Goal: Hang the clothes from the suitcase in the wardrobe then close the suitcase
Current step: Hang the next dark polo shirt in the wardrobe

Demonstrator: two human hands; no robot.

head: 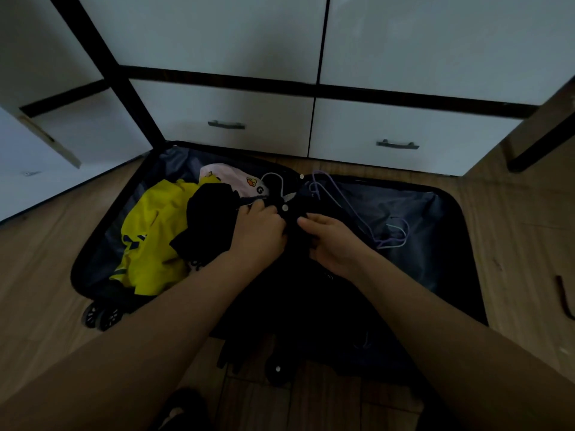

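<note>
Gripping a black garment (298,293) over the open suitcase (451,231), left hand (261,231) and right hand (334,241) pinch its buttoned edge; hangers (357,213) lie just beside.

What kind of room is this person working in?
Most likely a bedroom at home. A white wardrobe with drawers stands on a wooden floor, and an open suitcase of clothes, including a yellow garment, lies before it with hangers.
</note>
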